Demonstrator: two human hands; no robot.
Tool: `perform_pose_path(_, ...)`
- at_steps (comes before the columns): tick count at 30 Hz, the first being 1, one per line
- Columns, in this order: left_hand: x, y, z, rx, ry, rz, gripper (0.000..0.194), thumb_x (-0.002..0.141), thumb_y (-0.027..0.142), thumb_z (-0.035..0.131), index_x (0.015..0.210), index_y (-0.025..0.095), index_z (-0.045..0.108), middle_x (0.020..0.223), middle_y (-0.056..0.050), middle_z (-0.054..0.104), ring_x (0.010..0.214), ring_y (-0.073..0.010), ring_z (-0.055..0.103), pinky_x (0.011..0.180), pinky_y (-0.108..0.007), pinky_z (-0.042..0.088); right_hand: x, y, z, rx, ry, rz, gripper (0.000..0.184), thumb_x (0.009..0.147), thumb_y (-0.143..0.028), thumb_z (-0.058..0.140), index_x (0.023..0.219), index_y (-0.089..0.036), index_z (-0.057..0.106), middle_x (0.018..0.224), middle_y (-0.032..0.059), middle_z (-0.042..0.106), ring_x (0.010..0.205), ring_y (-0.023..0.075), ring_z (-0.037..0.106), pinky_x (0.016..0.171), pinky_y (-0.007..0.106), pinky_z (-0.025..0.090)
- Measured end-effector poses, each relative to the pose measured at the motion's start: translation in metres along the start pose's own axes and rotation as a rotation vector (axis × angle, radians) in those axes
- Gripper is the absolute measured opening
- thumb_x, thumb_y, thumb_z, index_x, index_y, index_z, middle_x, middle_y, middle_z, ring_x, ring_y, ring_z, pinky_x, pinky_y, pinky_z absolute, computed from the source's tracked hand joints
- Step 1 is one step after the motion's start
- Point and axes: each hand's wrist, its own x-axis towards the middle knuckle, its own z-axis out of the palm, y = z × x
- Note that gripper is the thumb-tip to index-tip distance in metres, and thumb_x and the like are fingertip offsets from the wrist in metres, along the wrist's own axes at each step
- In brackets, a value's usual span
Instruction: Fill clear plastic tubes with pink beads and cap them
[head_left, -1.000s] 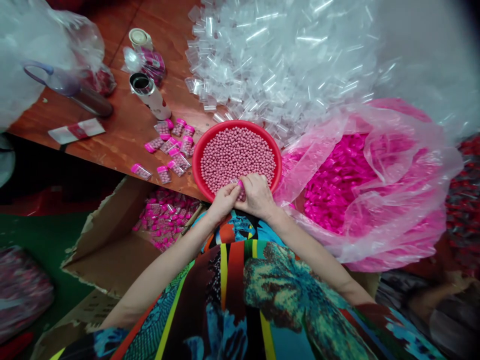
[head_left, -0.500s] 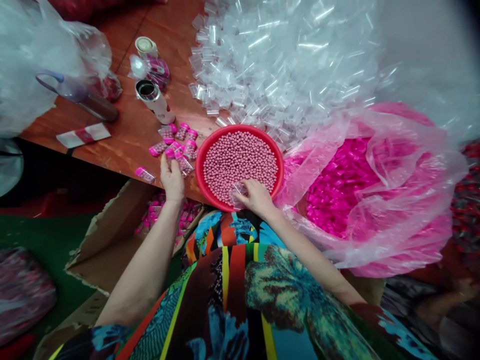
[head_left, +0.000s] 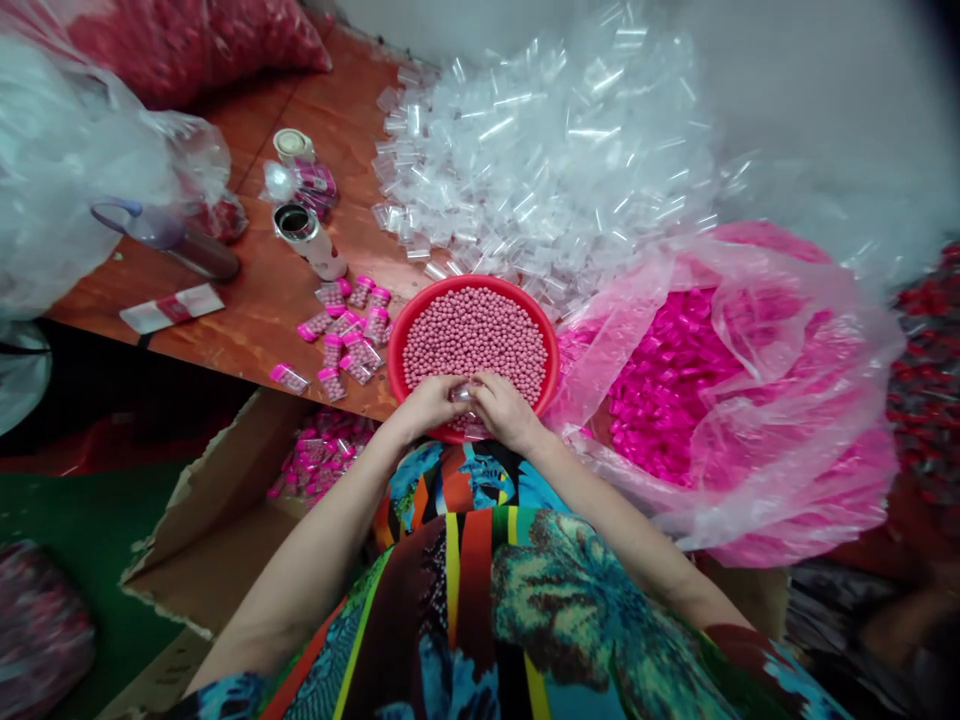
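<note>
Over the near side of a red bowl (head_left: pixel 397 335) filled with pink beads (head_left: pixel 476 335), my two hands meet. A small clear plastic bottle (head_left: pixel 462 394) is pinched between them, partly covered by fingers. My left hand (head_left: pixel 429 404) closes on it from the left, and my right hand (head_left: pixel 506 410) grips it from the right. To the bowl's left, several bead-filled bottles with pink caps (head_left: pixel 360 345) lie on the wooden table (head_left: pixel 247 335).
Clear empty bottles (head_left: pixel 480 170) are heaped behind the bowl. A pink plastic bag (head_left: pixel 810 400) of loose magenta caps (head_left: pixel 664 385) stands at right. Below the table edge, a cardboard box (head_left: pixel 217 490) holds more capped bottles. A thermos (head_left: pixel 315 245) and purple-lidded flask (head_left: pixel 180 240) stand at left.
My left hand has moved right from the capped bottles to the clear bottle in my right hand. More capped bottles now show where it was. The view has shifted slightly.
</note>
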Motion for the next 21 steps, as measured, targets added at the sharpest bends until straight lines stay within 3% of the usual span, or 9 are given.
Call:
perform_pose_path(3,0.007,0.005,-0.013,0.274,-0.055,0.004,0.019,0.077,0.021,0.068,0.093,0.019,0.076,0.085,-0.007,0.071,0.079,-0.0242,0.063,0.075,-0.032,0.049,-0.001,0.001,0.000,0.012,0.029,0.039,0.024,0.099,-0.020,0.052,0.119,-0.016,0.064,0.132,0.0195,0.058,0.124,0.0278,0.057,0.103,0.051,0.052)
perform_pose_path(7,0.019,0.010,-0.023,0.739,0.169,-0.002,0.022,0.086,0.013,0.053,0.090,0.012,0.075,0.108,-0.020,0.064,0.108,-0.0336,0.055,0.086,-0.042,0.047,-0.008,0.005,-0.012,0.036,0.132,0.131,0.032,0.097,-0.020,0.054,0.128,-0.016,0.061,0.137,0.0202,0.054,0.129,0.0291,0.054,0.107,0.052,0.050)
perform_pose_path(10,0.033,0.006,-0.013,0.858,0.107,0.024,0.032,0.089,0.007,0.042,0.090,0.009,0.074,0.107,-0.022,0.061,0.108,-0.0340,0.053,0.085,-0.043,0.045,-0.018,0.010,-0.023,0.044,0.156,0.200,0.025,0.098,-0.022,0.051,0.117,-0.018,0.067,0.123,0.0168,0.063,0.118,0.0282,0.060,0.102,0.051,0.052)
perform_pose_path(12,0.043,0.000,0.001,0.844,0.044,0.060,0.035,0.089,0.005,0.039,0.089,0.009,0.074,0.104,-0.022,0.061,0.103,-0.0324,0.054,0.083,-0.042,0.045,-0.025,0.014,-0.026,0.043,0.165,0.244,0.023,0.099,-0.022,0.050,0.111,-0.019,0.069,0.116,0.0147,0.066,0.112,0.0268,0.063,0.099,0.048,0.053)
perform_pose_path(15,0.055,-0.011,0.022,0.712,0.042,0.055,0.029,0.083,0.004,0.045,0.087,0.012,0.072,0.100,-0.018,0.061,0.096,-0.0290,0.056,0.084,-0.040,0.047,-0.032,0.018,-0.027,0.066,0.190,0.276,0.021,0.100,-0.022,0.050,0.107,-0.019,0.069,0.111,0.0129,0.068,0.106,0.0248,0.065,0.096,0.044,0.053)
perform_pose_path(18,0.059,-0.020,0.031,0.443,0.103,0.045,0.021,0.076,0.006,0.053,0.087,0.013,0.070,0.101,-0.014,0.060,0.096,-0.0264,0.058,0.089,-0.039,0.049,-0.035,0.022,-0.026,0.114,0.224,0.295,0.019,0.099,-0.022,0.050,0.104,-0.019,0.068,0.106,0.0120,0.069,0.104,0.0241,0.065,0.094,0.042,0.053)
perform_pose_path(21,0.050,-0.021,0.027,0.153,0.203,0.050,0.025,0.075,0.013,0.061,0.099,0.015,0.069,0.111,-0.011,0.062,0.106,-0.0256,0.058,0.100,-0.040,0.047,-0.038,0.024,-0.026,0.185,0.278,0.328,0.019,0.099,-0.024,0.049,0.102,-0.019,0.067,0.103,0.0115,0.069,0.100,0.0235,0.066,0.091,0.041,0.055)
